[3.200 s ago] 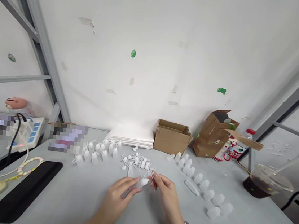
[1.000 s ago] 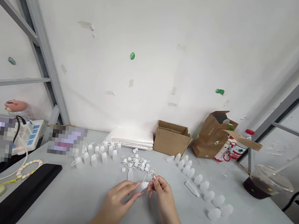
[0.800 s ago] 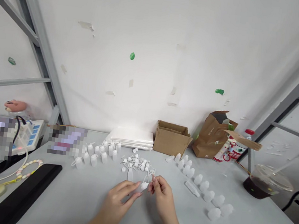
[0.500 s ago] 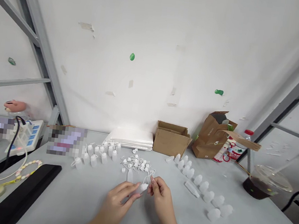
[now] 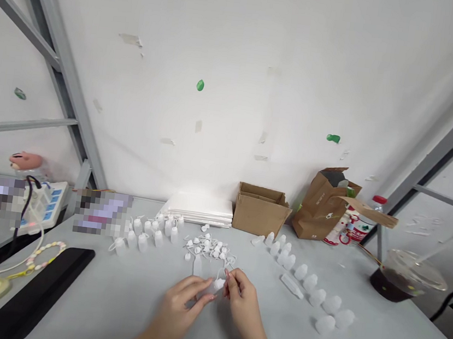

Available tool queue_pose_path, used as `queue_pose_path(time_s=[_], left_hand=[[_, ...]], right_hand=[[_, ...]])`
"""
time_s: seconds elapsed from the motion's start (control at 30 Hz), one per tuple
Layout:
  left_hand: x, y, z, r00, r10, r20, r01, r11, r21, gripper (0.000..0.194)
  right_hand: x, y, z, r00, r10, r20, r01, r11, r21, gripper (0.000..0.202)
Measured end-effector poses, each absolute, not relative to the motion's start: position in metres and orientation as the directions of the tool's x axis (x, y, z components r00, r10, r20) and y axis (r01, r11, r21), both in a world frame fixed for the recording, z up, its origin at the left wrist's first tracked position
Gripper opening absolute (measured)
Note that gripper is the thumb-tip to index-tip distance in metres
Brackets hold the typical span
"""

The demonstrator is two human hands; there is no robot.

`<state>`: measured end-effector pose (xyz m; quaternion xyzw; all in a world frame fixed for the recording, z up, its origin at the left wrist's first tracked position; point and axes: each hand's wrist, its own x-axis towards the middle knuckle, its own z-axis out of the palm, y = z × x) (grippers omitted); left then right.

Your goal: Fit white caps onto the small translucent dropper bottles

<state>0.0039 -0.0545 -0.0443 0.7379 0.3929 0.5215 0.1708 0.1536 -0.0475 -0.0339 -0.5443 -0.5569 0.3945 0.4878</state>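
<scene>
Both hands meet low over the grey table (image 5: 111,298), as they did 3.2 s ago, though they now sit slightly nearer the camera. The left hand (image 5: 182,302) pinches a small white bottle (image 5: 218,284) at its fingertips, and the right hand (image 5: 242,299) closes on the bottle's cap end. The pile of loose caps (image 5: 207,246) just beyond and the row of bottles (image 5: 307,284) to the right lie unchanged.
</scene>
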Motion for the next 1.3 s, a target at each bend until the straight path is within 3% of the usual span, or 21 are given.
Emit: queue_pose_path(time_s=[0.23,0.33,0.43,0.53,0.7,0.87,1.3], left_hand=[[0.002,-0.053,-0.040,0.122,0.883,0.453,0.321,-0.467,0.824,0.029],[-0.001,-0.053,-0.037,0.107,0.898,0.426,0.352,-0.435,0.829,0.037],[-0.009,-0.051,-0.034,0.058,0.900,0.432,0.424,-0.414,0.805,0.030],[-0.029,-0.050,-0.033,-0.060,0.908,0.415,0.476,-0.339,0.811,0.020],[-0.093,-0.046,-0.031,-0.356,0.906,0.228,0.552,0.008,0.834,0.034],[-0.148,-0.044,-0.030,-0.515,0.835,0.195,0.604,0.192,0.773,0.039],[-0.129,-0.030,-0.041,-0.498,0.833,0.241,0.572,0.107,0.814,0.042]], right_hand=[[0.159,-0.043,-0.025,-0.022,0.996,0.085,-0.009,0.084,-0.996,0.048],[0.166,-0.041,-0.021,0.105,0.987,0.118,-0.023,0.121,-0.992,0.049],[0.169,-0.041,-0.020,0.169,0.977,0.132,0.005,0.133,-0.991,0.048],[0.168,-0.043,-0.021,0.143,0.983,0.117,0.037,0.112,-0.993,0.046],[0.164,-0.046,-0.022,0.091,0.990,0.103,0.053,0.098,-0.994,0.044],[0.163,-0.046,-0.022,0.069,0.995,0.069,0.079,0.063,-0.995,0.042],[0.163,-0.045,-0.028,0.028,0.999,0.043,0.117,0.039,-0.992,0.040]])
